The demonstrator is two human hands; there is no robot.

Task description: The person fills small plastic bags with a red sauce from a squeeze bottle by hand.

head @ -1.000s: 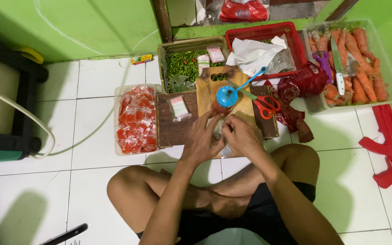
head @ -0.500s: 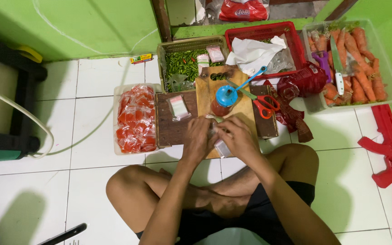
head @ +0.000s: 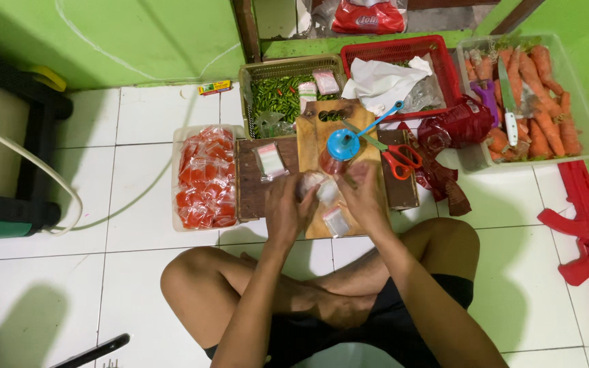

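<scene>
On the left, a clear tub (head: 202, 178) holds glossy red sachets. Right of it lies a dark plank (head: 257, 194) with a small packet (head: 269, 161). The left hand (head: 286, 209) and right hand (head: 359, 194) meet over the pale board (head: 322, 133), pinching a small clear bag (head: 324, 191); what it holds is hard to make out. A blue funnel (head: 343, 144) stands just beyond. Farther right are red scissors (head: 399, 159), a crinkled red bag (head: 455, 126), and carrots (head: 543, 109) in a tub partly cut off.
</scene>
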